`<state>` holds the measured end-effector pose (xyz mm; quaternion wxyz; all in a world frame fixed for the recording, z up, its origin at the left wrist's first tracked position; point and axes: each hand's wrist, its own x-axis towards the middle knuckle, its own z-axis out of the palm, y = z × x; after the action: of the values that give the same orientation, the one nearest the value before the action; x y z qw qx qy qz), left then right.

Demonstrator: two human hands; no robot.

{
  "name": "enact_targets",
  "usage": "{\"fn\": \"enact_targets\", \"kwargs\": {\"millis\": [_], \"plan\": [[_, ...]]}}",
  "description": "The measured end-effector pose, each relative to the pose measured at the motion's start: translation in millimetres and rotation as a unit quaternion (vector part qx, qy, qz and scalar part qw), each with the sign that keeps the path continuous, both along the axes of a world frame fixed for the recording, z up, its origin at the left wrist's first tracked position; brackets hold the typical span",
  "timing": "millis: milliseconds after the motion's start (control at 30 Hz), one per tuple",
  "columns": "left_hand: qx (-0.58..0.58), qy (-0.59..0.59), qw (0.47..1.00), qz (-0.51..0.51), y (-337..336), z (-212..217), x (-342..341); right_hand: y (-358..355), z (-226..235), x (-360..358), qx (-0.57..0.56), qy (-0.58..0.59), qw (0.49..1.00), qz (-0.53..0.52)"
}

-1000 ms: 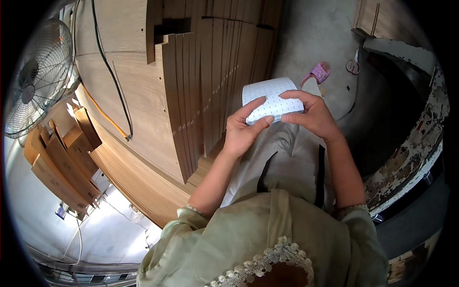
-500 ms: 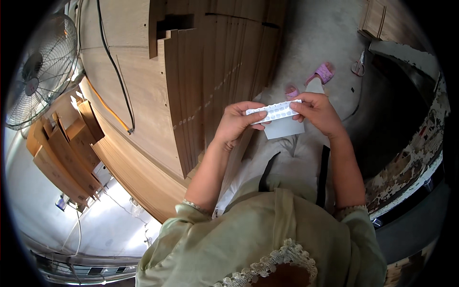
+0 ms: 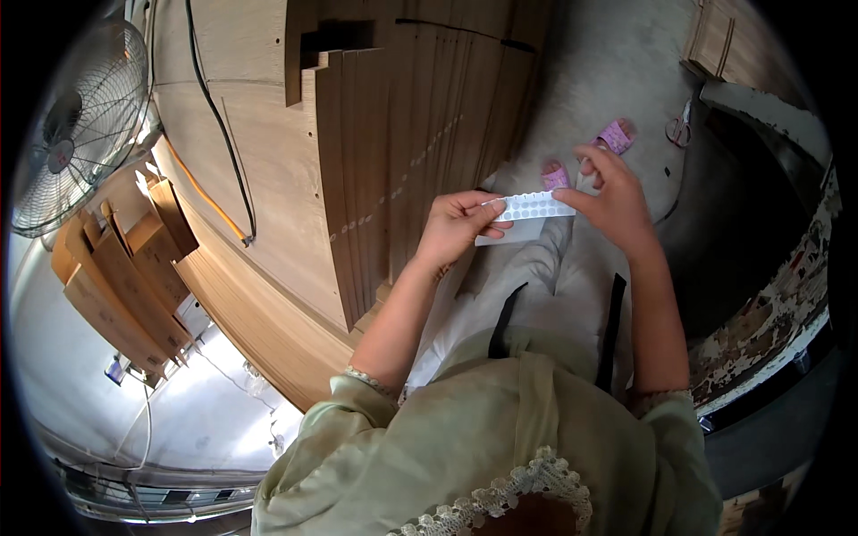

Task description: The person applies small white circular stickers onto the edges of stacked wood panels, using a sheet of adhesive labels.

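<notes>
My left hand [image 3: 456, 230] is closed on a narrow white sheet of round grey stickers [image 3: 536, 207], pinching its left end between thumb and fingers. The dots sit in rows, and the sheet's upper edge looks scalloped. A plain pale sheet [image 3: 525, 232] shows beneath it, also at the left hand's fingers. My right hand [image 3: 618, 201] is beside the sticker sheet's right end. Its thumb tip touches or nearly touches that end, while the other fingers are bent and raised apart from the thumb. Whether a loose sticker is on a fingertip is too small to tell.
Tall stacked brown boards [image 3: 384, 179] stand left of my hands. Beyond are flattened cartons [image 3: 125, 277] and a caged fan [image 3: 80, 129]. Scissors [image 3: 679, 129] hang or lie near a worn-edged structure [image 3: 760, 100] at right. Pink slippers [image 3: 615, 137] are on my feet.
My right hand has let go of the sheet's right end, its fingers lifting up and right. The pale sheet beneath has shifted left and up, tucked closer to my left hand.
</notes>
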<state>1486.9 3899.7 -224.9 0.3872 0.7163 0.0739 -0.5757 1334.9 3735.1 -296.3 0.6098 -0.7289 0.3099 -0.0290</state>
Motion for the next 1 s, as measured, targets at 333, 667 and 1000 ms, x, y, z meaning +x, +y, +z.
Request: {"fn": "enact_targets", "kwargs": {"millis": [333, 667, 1000], "plan": [[-0.003, -0.005, 0.999, -0.037, 14.2, -17.9, -10.8, 46.6, -2.1, 52.7, -0.094, -0.082, 0.948, 0.293], [-0.008, 0.113, 0.99, 0.083, 34.3, -46.2, -8.4, 71.0, -26.6, 51.1, -0.133, -0.087, 0.93, 0.331], [0.121, 0.087, 0.981, 0.12, 52.8, -69.4, -8.9, 62.2, -125.7, 97.7, 0.337, -0.121, 0.934, -0.007]]}}
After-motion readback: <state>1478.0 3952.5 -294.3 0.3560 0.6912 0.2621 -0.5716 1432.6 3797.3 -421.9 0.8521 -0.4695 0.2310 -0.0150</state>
